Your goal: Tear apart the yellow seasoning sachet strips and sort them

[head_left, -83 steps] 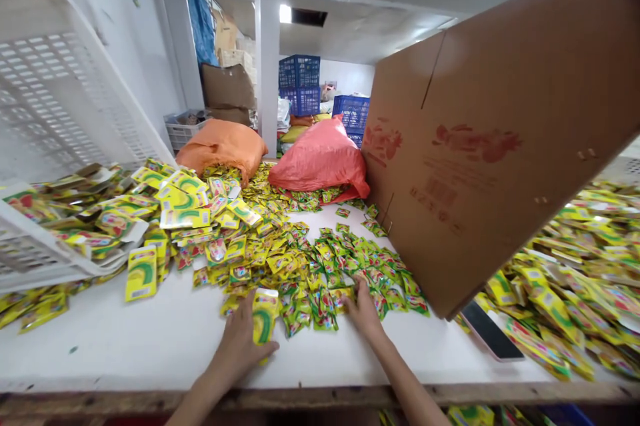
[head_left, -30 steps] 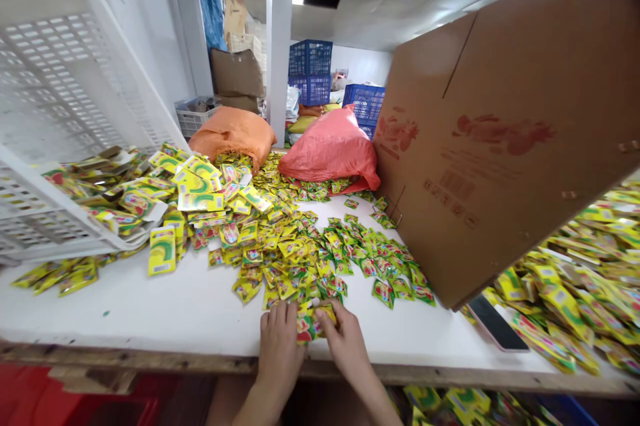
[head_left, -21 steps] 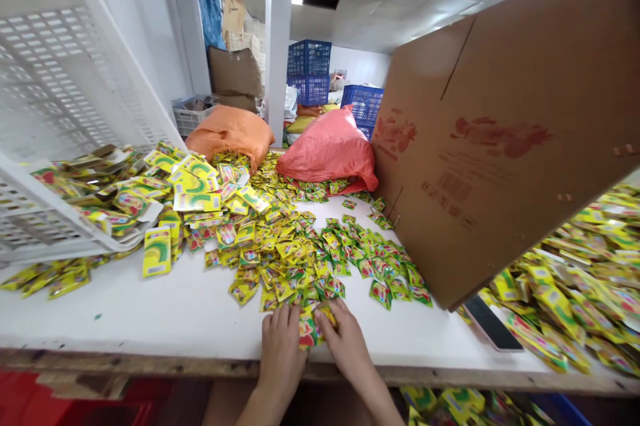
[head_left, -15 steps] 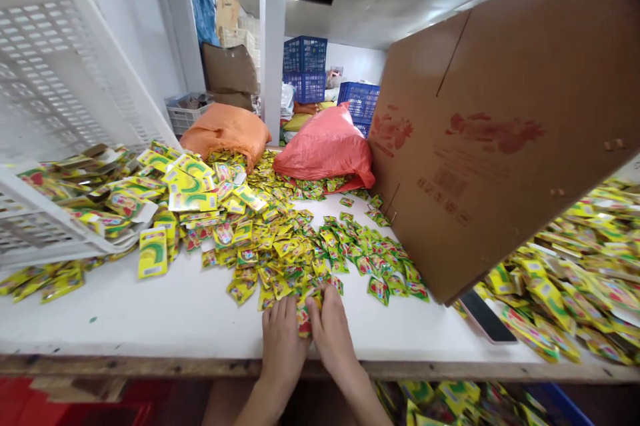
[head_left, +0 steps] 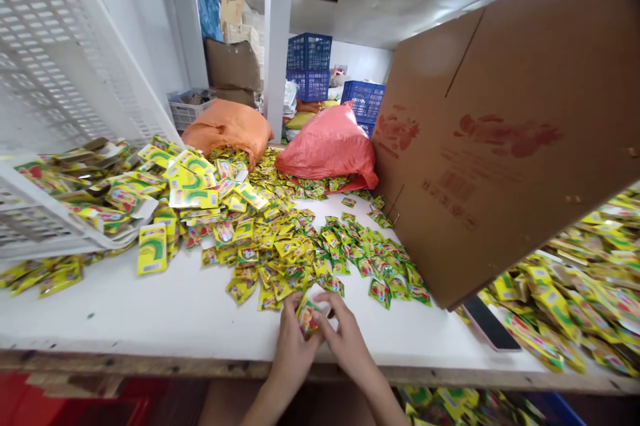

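Near the table's front edge, my left hand (head_left: 292, 338) is closed around the side of a small printed carton (head_left: 307, 321). My right hand (head_left: 346, 335) grips the same carton from the other side, its thumb on the front and its fingers by a raised white flap at the top. The carton is tilted, and my fingers hide part of it. Just beyond both hands lies a heap of small yellow sachets (head_left: 285, 246). Green sachets (head_left: 383, 259) with red fruit prints spread to its right.
Flat yellow cartons (head_left: 193, 179) spill from a tipped white crate (head_left: 107, 239) at left. An orange sack (head_left: 230, 126) and a red sack (head_left: 330, 146) lie behind. A large cardboard box (head_left: 500, 146) leans at right, beside a phone (head_left: 490, 325) and more cartons (head_left: 570, 306).
Both hands have lifted slightly from the sachet heap and turned the carton, so its white flap and printed front now show. The view has shifted a little.
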Demonstrator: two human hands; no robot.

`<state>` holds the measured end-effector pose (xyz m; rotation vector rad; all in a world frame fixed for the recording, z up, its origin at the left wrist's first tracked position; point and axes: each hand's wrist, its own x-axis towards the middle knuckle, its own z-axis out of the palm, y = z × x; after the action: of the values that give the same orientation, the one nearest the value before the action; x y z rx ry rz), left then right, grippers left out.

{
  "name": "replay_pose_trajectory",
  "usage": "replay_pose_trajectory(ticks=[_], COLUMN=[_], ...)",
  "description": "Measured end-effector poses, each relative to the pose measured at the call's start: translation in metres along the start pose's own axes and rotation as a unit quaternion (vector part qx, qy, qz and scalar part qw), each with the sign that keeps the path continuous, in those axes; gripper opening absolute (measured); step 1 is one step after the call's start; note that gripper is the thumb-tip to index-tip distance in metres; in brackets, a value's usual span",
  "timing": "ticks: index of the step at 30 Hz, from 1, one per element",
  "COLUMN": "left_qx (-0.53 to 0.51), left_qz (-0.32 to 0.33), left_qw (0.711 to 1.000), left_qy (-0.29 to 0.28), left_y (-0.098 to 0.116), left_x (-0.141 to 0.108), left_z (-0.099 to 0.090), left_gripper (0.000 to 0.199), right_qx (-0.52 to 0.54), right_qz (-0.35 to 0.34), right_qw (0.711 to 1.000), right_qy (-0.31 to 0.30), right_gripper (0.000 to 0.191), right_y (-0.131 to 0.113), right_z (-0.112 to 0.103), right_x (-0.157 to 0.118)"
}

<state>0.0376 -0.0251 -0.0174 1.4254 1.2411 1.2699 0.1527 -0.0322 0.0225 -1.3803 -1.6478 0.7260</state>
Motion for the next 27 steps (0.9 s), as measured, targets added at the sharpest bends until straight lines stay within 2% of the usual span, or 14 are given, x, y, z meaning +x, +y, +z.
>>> replay_pose_trajectory(ticks=[3,5,9,12,16,19,22,25,27], left_qx=[-0.091,-0.118,-0.099,-0.088,-0.109,-0.103,-0.075,-0.052,-0.087], left_qz=[-0.023,-0.032,-0.024,-0.023,-0.030,-0.034,-0.032,-0.001,0.010], left_qw=[0.994,0.989,0.986,0.982,0.981,0.980,0.979,0.984,0.986], left_qy=[-0.053,-0.081,-0.133,-0.167,-0.160,-0.168,-0.185,-0.171,-0.145], left_y=[0.003,0.007,0.009,0.008,0.009,0.009,0.008,0.008,0.008], left_x=[0.000,0.001,0.004,0.008,0.010,0.012,0.017,0.020,0.020], left_z=[-0.015,-0.023,-0.033,-0.036,-0.037,-0.038,-0.041,-0.039,-0.036], left_gripper=[0.052,0.046,0.026,0.024,0.037,0.026,0.015,0.010,0.014], right_qx=[0.140,0.177,0.149,0.113,0.104,0.130,0.129,0.109,0.116], right_qz=[0.032,0.033,0.040,0.023,0.013,0.038,0.031,0.012,0.012], right_qw=[0.988,0.981,0.987,0.993,0.994,0.991,0.991,0.994,0.992], right_qy=[0.051,0.068,0.044,0.015,0.014,0.020,0.017,0.020,0.043], right_gripper=[0.031,0.030,0.021,0.021,0.020,0.019,0.019,0.022,0.018], right_y=[0.012,0.016,0.019,0.018,0.019,0.023,0.024,0.021,0.019], right_z=[0.006,0.010,0.012,0.007,0.004,0.006,0.007,0.007,0.008], right_x=[-0.009,-0.011,-0.007,-0.002,-0.002,-0.004,-0.002,0.001,0.002])
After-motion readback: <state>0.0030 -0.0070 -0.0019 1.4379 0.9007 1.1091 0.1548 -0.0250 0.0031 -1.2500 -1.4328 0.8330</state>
